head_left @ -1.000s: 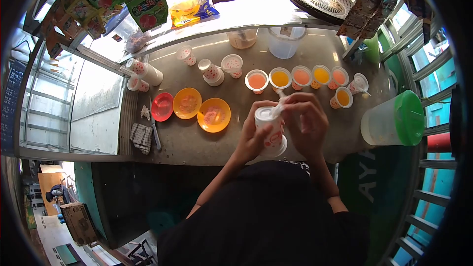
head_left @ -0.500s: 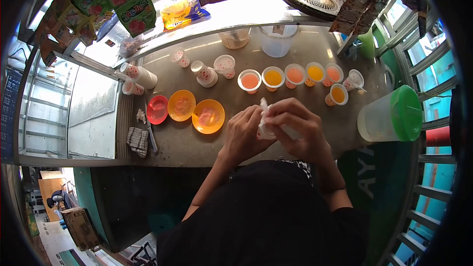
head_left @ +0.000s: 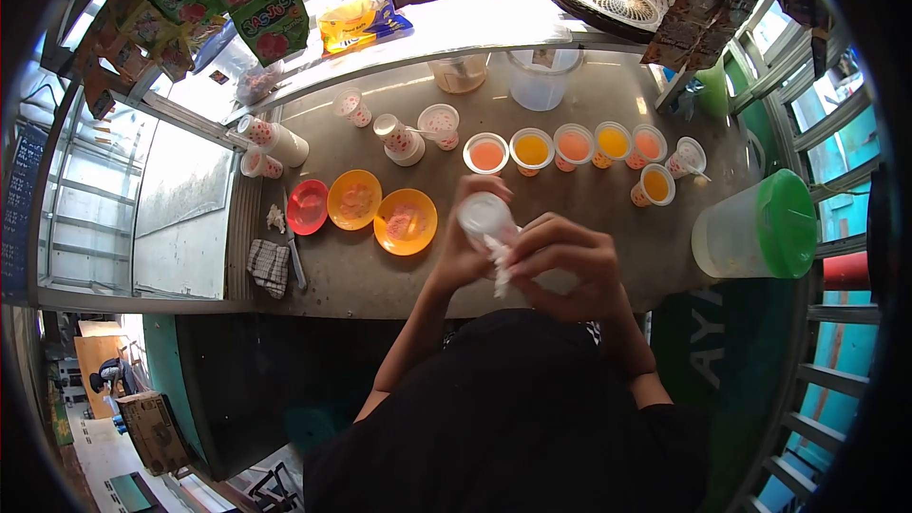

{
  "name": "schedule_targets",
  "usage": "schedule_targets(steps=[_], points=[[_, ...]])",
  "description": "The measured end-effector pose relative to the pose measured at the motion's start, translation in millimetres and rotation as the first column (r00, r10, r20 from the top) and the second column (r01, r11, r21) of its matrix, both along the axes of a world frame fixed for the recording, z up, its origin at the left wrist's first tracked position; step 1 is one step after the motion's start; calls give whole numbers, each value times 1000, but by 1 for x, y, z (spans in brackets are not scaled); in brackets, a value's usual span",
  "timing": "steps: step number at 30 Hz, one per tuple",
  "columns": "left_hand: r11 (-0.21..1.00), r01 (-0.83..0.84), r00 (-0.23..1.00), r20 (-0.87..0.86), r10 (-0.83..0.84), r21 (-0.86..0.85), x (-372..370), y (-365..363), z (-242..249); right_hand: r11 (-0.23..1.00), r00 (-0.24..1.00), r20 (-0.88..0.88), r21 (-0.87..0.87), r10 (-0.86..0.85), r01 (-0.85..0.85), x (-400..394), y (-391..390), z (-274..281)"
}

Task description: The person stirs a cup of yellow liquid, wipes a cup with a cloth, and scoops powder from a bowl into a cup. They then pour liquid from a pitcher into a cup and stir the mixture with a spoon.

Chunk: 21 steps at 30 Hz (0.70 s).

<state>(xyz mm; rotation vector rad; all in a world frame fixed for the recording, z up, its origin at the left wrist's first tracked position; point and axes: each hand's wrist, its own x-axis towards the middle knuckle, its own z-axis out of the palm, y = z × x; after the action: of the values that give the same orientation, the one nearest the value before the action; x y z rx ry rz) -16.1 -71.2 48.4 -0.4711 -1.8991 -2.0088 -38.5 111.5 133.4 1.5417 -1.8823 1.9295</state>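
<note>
Presently, your left hand (head_left: 460,256) has its grip closed around a blurred white cup (head_left: 484,216) while your right hand (head_left: 574,261) pinches crumpled white film (head_left: 500,271) beside it, above the desk (head_left: 351,271).

This side of the row of filled cups (head_left: 574,144), the left hand (head_left: 462,252) grips a cup stack (head_left: 484,216) — blurred — and the right hand (head_left: 570,261) pinches crumpled white wrapping (head_left: 500,269). Left of the row are two orange plates (head_left: 425,236); right of it, a green-lidded tub (head_left: 741,237).
</note>
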Motion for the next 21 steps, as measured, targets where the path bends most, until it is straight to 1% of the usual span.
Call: schedule_targets(steps=[1,2,3,4,5,6,7,8,9,10,12,13,14,15,16,17,18,20,21], points=[[904,-57,959,275,-69,424,7,4,3,994,993,54,-26,-101,103,-2,5,-3],[730,-23,963,211,-167,683,4,-2,0,977,974,110,-46,-200,206,-4,9,-7],[546,52,944,137,-299,836,6,-10,1,954,940,233,-108,-250,280,-4,7,-17],[324,109,912,35,-409,940,7,-17,0,953,939,234,-108,-251,282,-3,7,-21],[250,153,905,-34,-423,956,10,-20,-13,936,927,196,-86,-320,341,-3,6,-24],[250,151,905,-32,-425,956,12,-16,-11,914,909,157,-66,-386,400,-3,5,-25],[440,39,923,136,-359,897,14,-12,-8,920,915,143,-54,-378,388,0,1,-26],[607,-75,922,288,-260,791,17,-7,-3,919,914,145,-53,-379,390,2,-4,-28],[648,-114,909,342,-239,753,18,-3,8,933,929,122,-39,-350,357,4,-10,-31],[649,-111,909,341,-240,752,17,-2,13,945,942,97,-25,-321,325,5,-15,-35],[528,78,881,189,-434,846,14,0,21,956,951,109,-9,-289,292,5,-20,-39],[644,28,892,272,-362,764,18,7,28,960,954,112,3,-277,279,5,-22,-39],[644,24,893,273,-358,764,24,10,18,964,957,116,16,-264,264,4,-24,-38],[767,-27,873,390,-294,641,31,12,1,960,957,87,0,-278,279,-1,-27,-38],[866,-70,843,493,-213,495,34,16,-4,961,957,90,0,-276,278,-5,-29,-37],[818,-114,850,482,-214,564,35,25,-5,956,949,127,-17,-289,293,-9,-31,-35],[819,-113,851,481,-214,563,36,24,-7,950,940,160,-36,-301,311,-12,-33,-33],[751,-59,858,418,-298,657,36,22,-10,939,931,163,-57,-328,340,-14,-34,-31],[751,-57,859,416,-299,658,34,22,-4,949,937,159,-16,-310,316,-14,-31,-31]])
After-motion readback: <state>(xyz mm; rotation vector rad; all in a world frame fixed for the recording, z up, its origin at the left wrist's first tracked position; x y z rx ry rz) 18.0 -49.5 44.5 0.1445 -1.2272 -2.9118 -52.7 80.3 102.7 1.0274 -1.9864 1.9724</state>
